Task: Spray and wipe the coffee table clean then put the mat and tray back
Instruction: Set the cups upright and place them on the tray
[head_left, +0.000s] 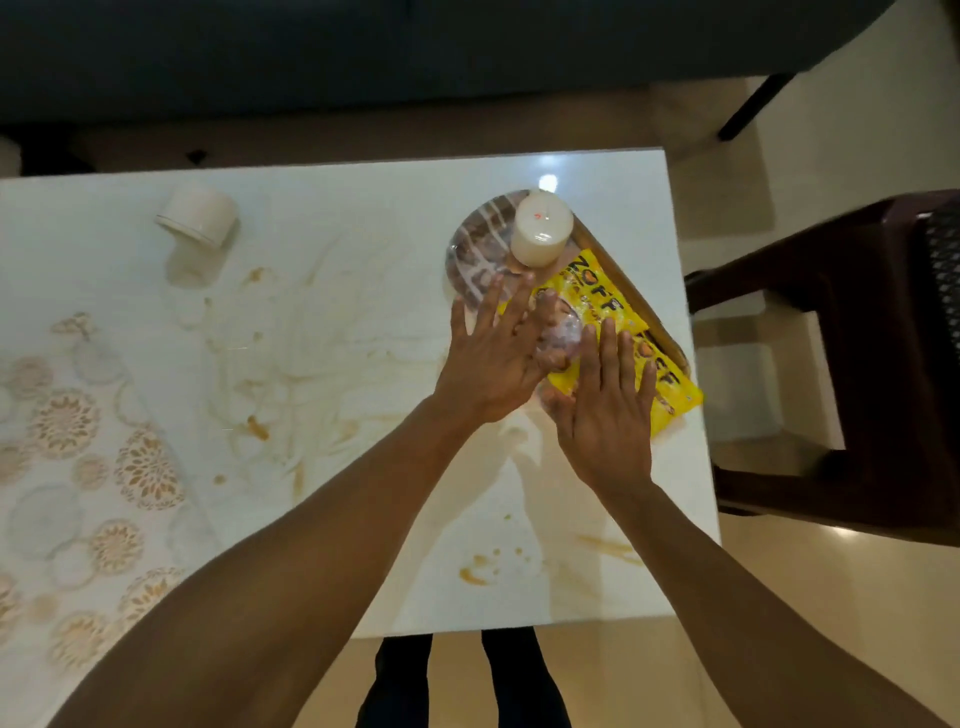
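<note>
Head view: both hands' fingers straight over tray (631, 291), candle (542, 228), yellow packets (613, 306), perhaps touching.

Dark sofa (363, 52) beyond, brown chair (831, 364) at right, white cup (197, 213) on its side, tiled floor (779, 649)

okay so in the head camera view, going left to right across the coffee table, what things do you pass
Patterned mat → tipped-over white cup → brown spill stains → left hand → white candle → right hand → yellow snack packet on the tray → dark chair beyond the table's edge.
</note>
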